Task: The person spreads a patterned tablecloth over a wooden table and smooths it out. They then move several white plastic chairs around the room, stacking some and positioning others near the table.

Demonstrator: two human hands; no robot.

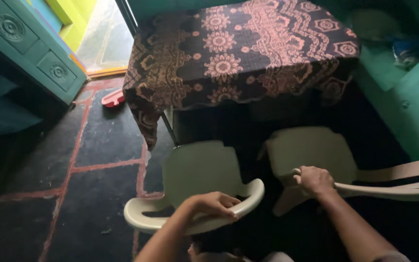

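Note:
Two pale plastic chairs stand side by side before a table, seen from above and behind. My left hand (213, 204) grips the curved backrest rim of the left chair (195, 170). My right hand (314, 180) is closed on the backrest rim of the right chair (311, 150), whose rim stretches off to the right. Both seats face the table (238, 53), which is draped in a dark cloth with a pink floral pattern.
The floor (98, 145) is dark with reddish lines. A teal carved door (30, 48) stands open at the left by a bright doorway. A pink sandal (113, 99) lies near the threshold. A teal wall (413, 106) closes in the right side.

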